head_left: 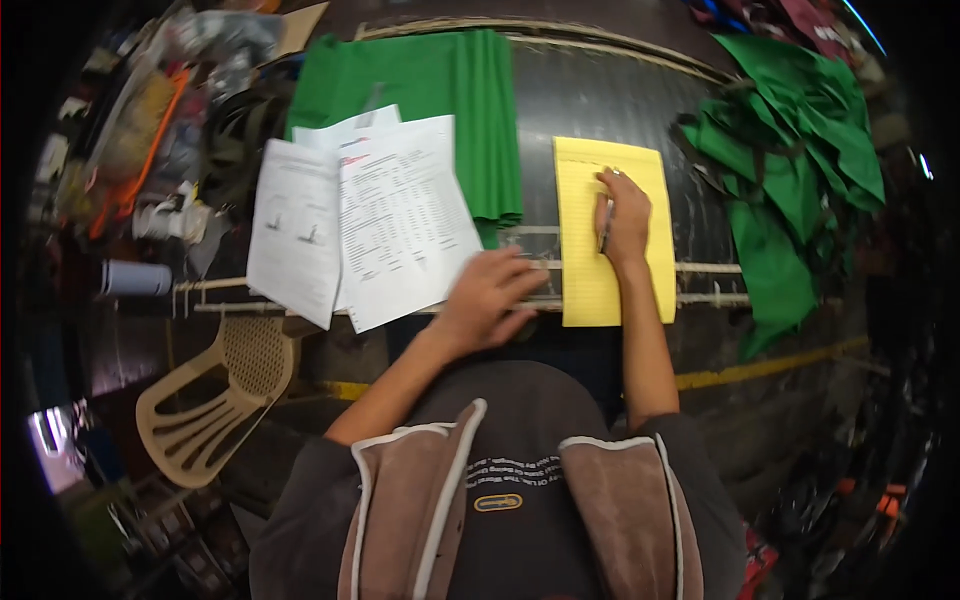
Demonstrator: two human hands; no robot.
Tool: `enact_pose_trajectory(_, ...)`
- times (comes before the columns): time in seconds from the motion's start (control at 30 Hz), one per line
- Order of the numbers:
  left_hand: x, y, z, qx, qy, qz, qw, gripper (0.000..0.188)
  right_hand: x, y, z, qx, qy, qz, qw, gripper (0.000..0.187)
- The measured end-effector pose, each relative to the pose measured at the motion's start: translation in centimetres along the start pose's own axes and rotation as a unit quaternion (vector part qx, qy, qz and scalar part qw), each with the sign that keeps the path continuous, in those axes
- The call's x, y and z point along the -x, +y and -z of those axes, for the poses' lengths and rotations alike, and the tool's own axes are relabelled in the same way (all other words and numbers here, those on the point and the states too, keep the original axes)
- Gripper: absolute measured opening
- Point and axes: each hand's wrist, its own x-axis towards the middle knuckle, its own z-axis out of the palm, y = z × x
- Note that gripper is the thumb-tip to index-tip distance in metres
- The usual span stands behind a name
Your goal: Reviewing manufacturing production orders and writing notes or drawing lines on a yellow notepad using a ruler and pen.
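The right hand (627, 215) holds a pen (606, 226) in its grip over the yellow paper (592, 290), which lies lengthwise on the table (600, 90). The left hand (486, 302), slightly blurred, has a wide, empty grip at the table's near edge, just beside the printed sheets (405, 235). These partly cover a folded green cloth (400, 75); a crumpled green cloth (805, 150) lies at right.

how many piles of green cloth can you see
2: a folded green stack partly under the white papers, and a crumpled green heap to the right of the yellow pad. More could be hidden beneath them.
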Motion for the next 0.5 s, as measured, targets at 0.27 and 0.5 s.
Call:
enact_pose_trajectory(0.27,4.6,-2.8,3.1,-0.073,0.051,0.129,0.988,0.054,-0.1,-0.3,0.4,0.035,-0.011,-0.009,0.999,0.034)
enact_pose_trajectory(0.5,2.1,-4.2,5.2,-0.081,0.105,0.14,0.981,0.044,0.0,-0.8,0.7,0.028,-0.016,-0.001,0.999,0.029)
